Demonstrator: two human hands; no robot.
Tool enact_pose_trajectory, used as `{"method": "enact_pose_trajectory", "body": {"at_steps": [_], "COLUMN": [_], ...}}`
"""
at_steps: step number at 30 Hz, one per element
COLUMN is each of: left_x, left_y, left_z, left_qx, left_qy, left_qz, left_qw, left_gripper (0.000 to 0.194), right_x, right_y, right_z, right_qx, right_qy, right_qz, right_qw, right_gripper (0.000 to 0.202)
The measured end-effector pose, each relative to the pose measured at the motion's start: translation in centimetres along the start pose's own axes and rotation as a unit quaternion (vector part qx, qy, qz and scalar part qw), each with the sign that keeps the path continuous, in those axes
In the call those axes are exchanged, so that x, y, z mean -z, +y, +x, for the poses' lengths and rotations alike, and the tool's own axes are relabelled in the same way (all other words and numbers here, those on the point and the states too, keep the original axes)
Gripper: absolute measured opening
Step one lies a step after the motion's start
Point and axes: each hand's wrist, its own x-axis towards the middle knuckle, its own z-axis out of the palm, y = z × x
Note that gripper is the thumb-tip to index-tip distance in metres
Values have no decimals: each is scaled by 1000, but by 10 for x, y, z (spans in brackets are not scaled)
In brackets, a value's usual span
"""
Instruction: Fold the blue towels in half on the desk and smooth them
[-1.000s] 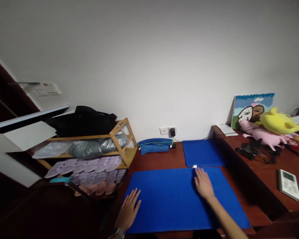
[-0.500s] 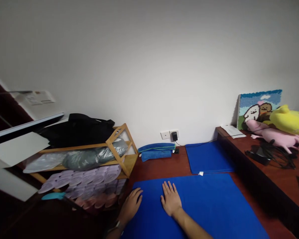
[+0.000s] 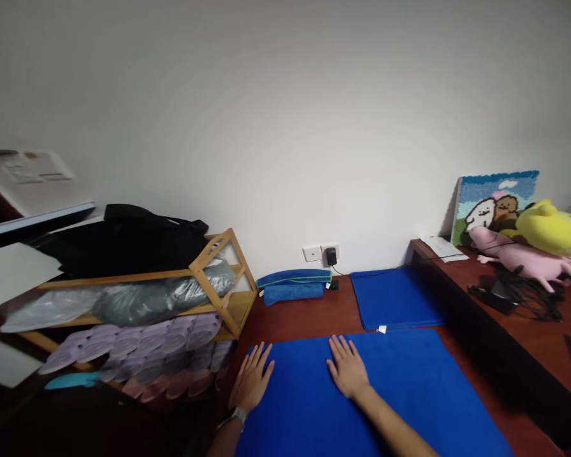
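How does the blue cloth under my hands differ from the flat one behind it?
The front cloth is larger than the back cloth. The back cloth shows a white tag; the front cloth shows none. Both are blue and lie flat.

left wrist [image 3: 241, 406]: greyish wristband [image 3: 239, 416] | hands [image 3: 349, 371]: bare | right forearm [image 3: 385, 416]: bare

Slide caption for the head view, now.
Left hand at the left edge of a large blue cloth, right hand palm-down on it, smaller blue cloth just beyond.
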Motion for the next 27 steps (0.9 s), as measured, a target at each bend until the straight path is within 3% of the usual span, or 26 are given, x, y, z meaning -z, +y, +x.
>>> {"method": "enact_pose_trajectory", "body": {"at_steps": [5,9,11,13,17,21,24,27], "left_x": [0,-1,-1,-1,5,10,11,10], "left_y": [1,1,1,2,8,14,16,17], "left_z": [2,3,4,4,1,-2,-4,-5], "left_qx": [-2,0,3,2,5,8,11,12], "left_qy": [-3,-3,-2,-1,-7,-8,-6,1], "left_qz": [-5,-4,-5,-5,7,17,16,10], "left_qw": [1000,1000,1000,1000,1000,1000,1000,1000], "left_gripper": [58,58,58,57,56,56,57,56], "right_x": [54,85,93,98,104,104,86,48], "right_y": [126,224,254,268,264,233,171,77], "right_z": [-45,-75,-83,-88,-91,-80,-55,-22], "right_qx": [-115,-214,-227,-225,-230,-221,-160,-47], "right_qy": [38,58,57,53,55,73,85,71], "right_qz": [-46,-125,-143,-144,-139,-140,-129,-67], "right_qw": [992,967,962,962,962,962,975,994], "right_gripper": [68,70,72,74,76,76,72,68]}}
